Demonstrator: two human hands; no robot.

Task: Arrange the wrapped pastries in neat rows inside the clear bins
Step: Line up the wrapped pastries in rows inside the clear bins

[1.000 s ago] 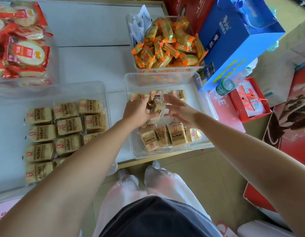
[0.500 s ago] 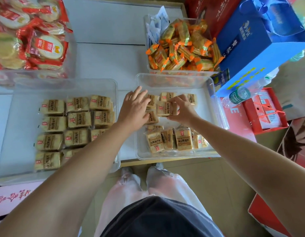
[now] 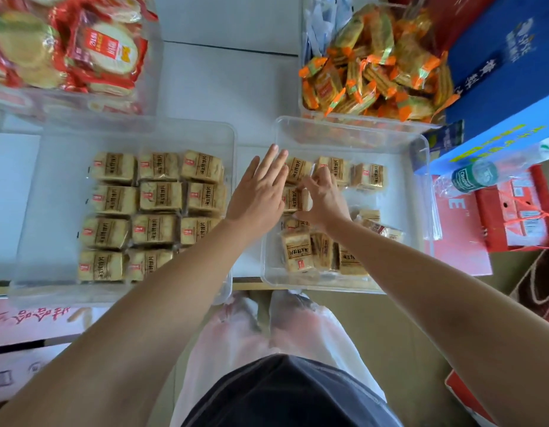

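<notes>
Two clear bins hold tan wrapped pastries. The left bin (image 3: 36, 211) has several pastries (image 3: 160, 197) in neat rows. The right bin (image 3: 417, 192) has a back row of three pastries (image 3: 367, 175) and a loose heap (image 3: 297, 252) at its front. My left hand (image 3: 260, 191) lies flat with straight fingers over the right bin's left wall, touching the back-left pastry. My right hand (image 3: 324, 200) pinches a pastry (image 3: 293, 199) in the second row, just right of my left hand.
A bin of red-wrapped round crackers (image 3: 91, 53) stands at the back left, a bin of orange-wrapped snacks (image 3: 374, 72) at the back right. A blue box (image 3: 507, 72), a water bottle (image 3: 473, 175) and red boxes (image 3: 513, 217) crowd the right side. The table edge runs under the bins' fronts.
My right hand has carried the pastry left and set it down into the second row. My left hand has flattened and slid forward along the bin's left side.
</notes>
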